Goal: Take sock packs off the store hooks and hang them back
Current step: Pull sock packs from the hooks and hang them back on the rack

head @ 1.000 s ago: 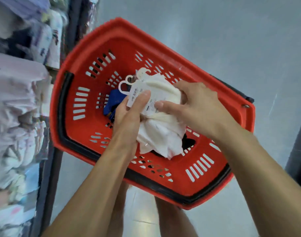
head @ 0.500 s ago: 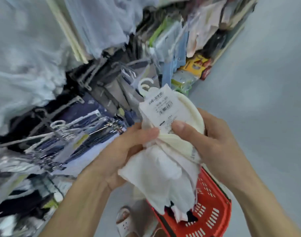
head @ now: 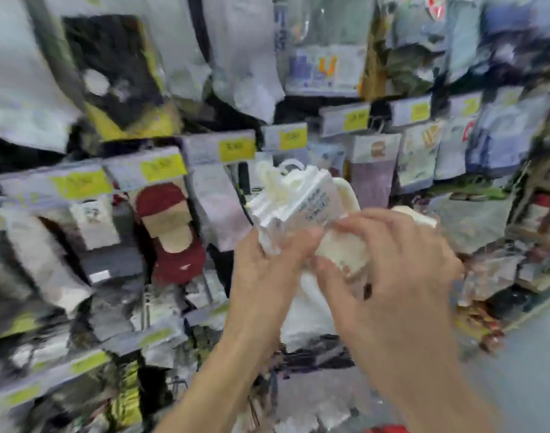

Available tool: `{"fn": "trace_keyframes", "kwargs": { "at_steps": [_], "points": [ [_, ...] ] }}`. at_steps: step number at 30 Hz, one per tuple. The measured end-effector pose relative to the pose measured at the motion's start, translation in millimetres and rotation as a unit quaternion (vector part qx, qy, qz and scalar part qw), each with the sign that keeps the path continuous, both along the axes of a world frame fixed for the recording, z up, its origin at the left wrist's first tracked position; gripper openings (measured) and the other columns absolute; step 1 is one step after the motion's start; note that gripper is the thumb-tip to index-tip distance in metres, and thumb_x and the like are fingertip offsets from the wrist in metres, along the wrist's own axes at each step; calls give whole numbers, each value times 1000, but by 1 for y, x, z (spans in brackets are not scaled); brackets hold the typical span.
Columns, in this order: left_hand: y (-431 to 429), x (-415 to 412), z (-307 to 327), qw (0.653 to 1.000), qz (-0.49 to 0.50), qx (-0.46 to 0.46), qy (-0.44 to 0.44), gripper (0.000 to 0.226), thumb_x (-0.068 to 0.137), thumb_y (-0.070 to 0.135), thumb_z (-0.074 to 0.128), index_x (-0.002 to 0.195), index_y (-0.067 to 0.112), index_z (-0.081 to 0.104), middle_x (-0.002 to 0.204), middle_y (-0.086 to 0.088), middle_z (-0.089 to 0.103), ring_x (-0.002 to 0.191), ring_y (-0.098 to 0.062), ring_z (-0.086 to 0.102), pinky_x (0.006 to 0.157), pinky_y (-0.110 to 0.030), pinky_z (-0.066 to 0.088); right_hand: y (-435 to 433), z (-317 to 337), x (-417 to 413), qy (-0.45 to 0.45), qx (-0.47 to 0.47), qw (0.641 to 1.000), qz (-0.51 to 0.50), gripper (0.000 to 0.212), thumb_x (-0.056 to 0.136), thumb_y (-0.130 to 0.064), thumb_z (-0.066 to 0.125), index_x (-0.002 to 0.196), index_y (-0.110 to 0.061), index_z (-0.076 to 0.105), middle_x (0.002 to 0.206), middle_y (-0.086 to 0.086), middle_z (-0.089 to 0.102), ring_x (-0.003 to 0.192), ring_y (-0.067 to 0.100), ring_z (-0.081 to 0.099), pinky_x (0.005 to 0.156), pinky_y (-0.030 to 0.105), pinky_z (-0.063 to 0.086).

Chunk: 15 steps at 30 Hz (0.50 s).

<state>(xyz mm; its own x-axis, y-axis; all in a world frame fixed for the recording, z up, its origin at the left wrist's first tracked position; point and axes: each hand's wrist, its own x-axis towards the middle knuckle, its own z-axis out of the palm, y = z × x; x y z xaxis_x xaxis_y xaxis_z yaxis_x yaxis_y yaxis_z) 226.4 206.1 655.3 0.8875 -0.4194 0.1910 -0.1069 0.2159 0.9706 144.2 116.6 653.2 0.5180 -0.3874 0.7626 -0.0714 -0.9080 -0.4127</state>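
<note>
sock bundle [head: 302,207] between left hand [head: 267,273], right hand [head: 392,276], before rack [head: 205,148]

A cream-and-white pack [head: 302,207], its white label printed in dark text, is pictured against a blurred display. Yellow price tags [head: 236,146] are seen along the rails. Maroon socks [head: 173,232] banded in beige are shown at left, dark grey socks [head: 111,260] beside them, a black-and-yellow packet [head: 117,76] above. A red basket [head: 383,429] is glimpsed below.
</note>
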Motion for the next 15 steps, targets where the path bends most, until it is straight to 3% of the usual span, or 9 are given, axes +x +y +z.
{"fn": "trace_keyframes", "kwargs": {
  "at_steps": [2, 4, 6, 7, 9, 11, 13, 15],
  "points": [
    [58, -7, 29, 999, 16, -16, -25, 67, 63, 48, 77, 123, 22, 67, 109, 0, 77, 100, -17, 74, 89, -40, 57, 57, 21, 5, 23, 11, 997, 76, 50, 72, -50, 57, 118, -30, 52, 119, -18, 56, 115, 0, 47, 105, 49, 33],
    [111, -14, 52, 998, -23, -37, -45, 66, 69, 51, 71, 131, 31, 61, 123, 3, 72, 116, -17, 67, 104, -44, 47, 106, 45, 10, 72, 88, 982, 153, 53, 64, -55, 61, 110, -48, 37, 107, -32, 54, 109, -18, 43, 102, 32, 39],
    [159, -21, 74, 988, -110, -106, -27, 69, 80, 50, 61, 145, 33, 48, 143, 3, 59, 133, -18, 55, 113, -42, 41, 141, 66, 15, 88, 185, 947, 247, 61, 52, -61, 71, 104, -54, 40, 99, -37, 58, 96, -22, 52, 76, 5, 44],
    [183, -26, 82, 980, -142, -137, -18, 67, 85, 48, 57, 149, 31, 44, 148, 4, 54, 136, -16, 51, 113, -37, 42, 154, 73, 19, 80, 209, 927, 302, 63, 51, -59, 75, 107, -53, 47, 99, -37, 62, 91, -21, 57, 70, 2, 44],
    [222, -25, 97, 975, -160, -150, -35, 61, 94, 42, 51, 151, 26, 39, 151, 5, 50, 137, -11, 49, 110, -29, 43, 175, 85, 24, 67, 234, 887, 392, 52, 64, -50, 73, 112, -39, 60, 100, -24, 71, 90, -8, 67, 75, 13, 51],
    [252, -23, 114, 986, -125, -73, -85, 50, 102, 29, 47, 152, 25, 39, 152, 1, 50, 134, -14, 52, 106, -30, 47, 194, 96, 30, 52, 270, 847, 455, 36, 77, -34, 65, 112, -27, 65, 102, -11, 75, 94, 7, 71, 78, 29, 56],
    [278, -18, 121, 994, -49, -17, -100, 54, 91, 24, 58, 143, 36, 48, 140, 8, 61, 123, -9, 61, 94, -28, 49, 211, 108, 35, 50, 324, 783, 529, 31, 82, -19, 59, 110, -21, 71, 105, -2, 76, 97, 16, 72, 76, 28, 57],
    [304, -22, 124, 986, 71, 3, -154, 64, 71, 37, 71, 130, 51, 49, 125, 24, 66, 113, 4, 63, 90, -24, 49, 231, 122, 40, 76, 363, 719, 588, 32, 80, -12, 56, 100, -25, 77, 101, 1, 77, 92, 16, 73, 71, 23, 57]
  ]
}}
